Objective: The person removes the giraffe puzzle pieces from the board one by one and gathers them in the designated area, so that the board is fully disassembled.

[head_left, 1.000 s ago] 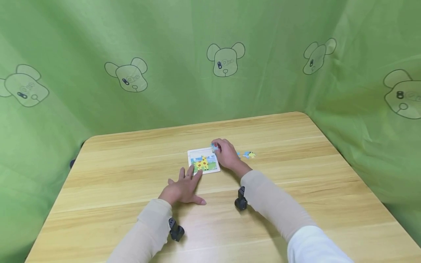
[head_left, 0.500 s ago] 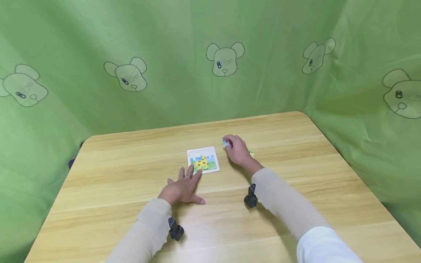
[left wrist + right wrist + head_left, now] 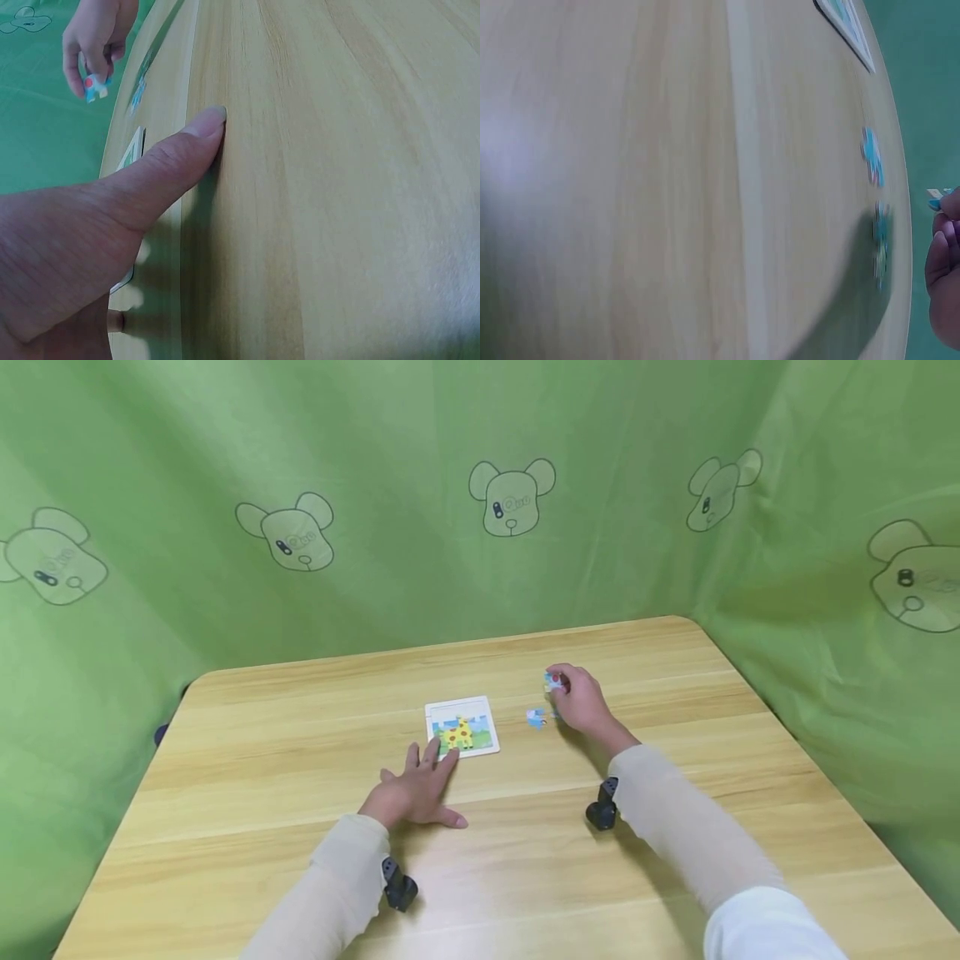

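Observation:
A white-rimmed puzzle tray point(image 3: 494, 740) lies on the table, its lower part filled with a yellow giraffe picture and its upper part bare white. My left hand point(image 3: 420, 787) has its fingers spread, with fingertips resting on the tray's near edge; its thumb point(image 3: 169, 165) stretches over the wood. To the right of the tray, my right hand point(image 3: 587, 702) pinches a blue puzzle piece with a red spot point(image 3: 553, 682), held above the table. Below that hand lies a loose blue puzzle piece point(image 3: 536, 717). A second loose piece point(image 3: 881, 244), partly hidden by the hand in the head view, lies beside it.
The wooden table point(image 3: 300, 735) has rounded far corners. Green curtains point(image 3: 375, 485) printed with bear heads hang behind it and at both sides. A small black camera sits on each wrist.
My right hand has moved right, from the tray's upper right corner to over the loose pieces, still pinching the red-spotted puzzle piece. The left hand and tray have stayed put.

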Tool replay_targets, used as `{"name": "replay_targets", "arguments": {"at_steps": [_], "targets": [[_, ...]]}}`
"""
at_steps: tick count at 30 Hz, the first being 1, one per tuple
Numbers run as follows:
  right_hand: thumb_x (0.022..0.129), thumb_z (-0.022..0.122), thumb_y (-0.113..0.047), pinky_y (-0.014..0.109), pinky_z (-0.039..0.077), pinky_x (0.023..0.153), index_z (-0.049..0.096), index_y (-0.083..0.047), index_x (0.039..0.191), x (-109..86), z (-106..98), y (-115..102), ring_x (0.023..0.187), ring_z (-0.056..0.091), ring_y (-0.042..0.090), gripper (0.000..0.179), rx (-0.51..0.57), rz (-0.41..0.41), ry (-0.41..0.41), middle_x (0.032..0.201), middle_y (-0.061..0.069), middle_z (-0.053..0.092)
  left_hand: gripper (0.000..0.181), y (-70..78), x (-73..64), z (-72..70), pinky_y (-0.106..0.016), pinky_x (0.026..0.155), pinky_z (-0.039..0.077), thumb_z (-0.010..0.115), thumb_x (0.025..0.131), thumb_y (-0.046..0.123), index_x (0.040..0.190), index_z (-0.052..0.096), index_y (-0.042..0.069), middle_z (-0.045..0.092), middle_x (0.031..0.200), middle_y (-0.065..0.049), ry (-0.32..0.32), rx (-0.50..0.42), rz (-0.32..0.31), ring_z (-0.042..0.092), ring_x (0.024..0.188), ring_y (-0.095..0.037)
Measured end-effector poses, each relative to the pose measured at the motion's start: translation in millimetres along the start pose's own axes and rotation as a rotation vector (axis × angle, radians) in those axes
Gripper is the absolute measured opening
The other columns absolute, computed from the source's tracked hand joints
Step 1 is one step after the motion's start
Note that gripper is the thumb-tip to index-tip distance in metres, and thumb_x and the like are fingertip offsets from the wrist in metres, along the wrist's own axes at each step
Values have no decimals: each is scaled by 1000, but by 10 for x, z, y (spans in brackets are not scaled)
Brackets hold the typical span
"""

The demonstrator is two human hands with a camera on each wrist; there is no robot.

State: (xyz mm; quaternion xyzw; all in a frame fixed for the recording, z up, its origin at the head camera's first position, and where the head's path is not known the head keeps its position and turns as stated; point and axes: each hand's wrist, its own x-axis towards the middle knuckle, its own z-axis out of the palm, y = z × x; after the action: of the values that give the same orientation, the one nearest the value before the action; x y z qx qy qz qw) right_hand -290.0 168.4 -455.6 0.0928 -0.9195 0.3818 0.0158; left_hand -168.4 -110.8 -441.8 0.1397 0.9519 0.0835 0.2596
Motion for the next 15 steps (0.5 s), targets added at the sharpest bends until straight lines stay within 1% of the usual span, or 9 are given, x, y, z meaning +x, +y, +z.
{"name": "replay_targets", "arguments": {"at_steps": [8,15], "targets": [[93,47,0,37,46,78,49,-2,133,-67,-152,201,89,48,27,41,-35,38,-2,102,16,51,109,0,-8,-5,-78,96,18,64,71,68,153,7,25,-6,159,-12,-4,1,6,-1,143,-43],[94,45,-1,45,47,88,47,-1,134,-132,-259,352,97,50,32,40,-43,77,-9,109,21,52,109,0,-11,-2,-78,96,19,64,71,68,153,8,24,-6,159,-11,0,3,3,0,143,-43]]}}
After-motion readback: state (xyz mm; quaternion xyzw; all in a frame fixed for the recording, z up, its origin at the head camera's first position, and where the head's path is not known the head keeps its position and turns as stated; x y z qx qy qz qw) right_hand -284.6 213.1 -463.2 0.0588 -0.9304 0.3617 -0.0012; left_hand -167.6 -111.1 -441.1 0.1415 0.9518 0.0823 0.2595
